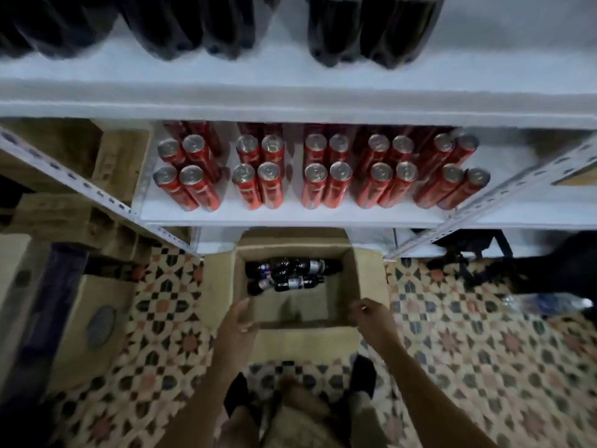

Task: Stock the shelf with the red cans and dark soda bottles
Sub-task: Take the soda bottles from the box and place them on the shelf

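Observation:
Several red cans (318,181) stand in paired rows on the middle white shelf (290,216). Dark soda bottles (371,30) stand on the upper shelf, blurred. On the floor below, an open cardboard box (368,279) holds a few dark soda bottles (290,274) lying at its far end. My left hand (239,321) hovers over the box's near left corner, fingers relaxed, holding nothing. Over the near right corner my right hand (371,315) has loosely curled fingers and holds nothing.
Cardboard boxes (80,318) are stacked at the left, beside the slotted shelf post (80,185). A dark bag (533,263) and a clear plastic bottle (549,302) lie on the patterned tile floor at right. My feet (239,392) stand just behind the box.

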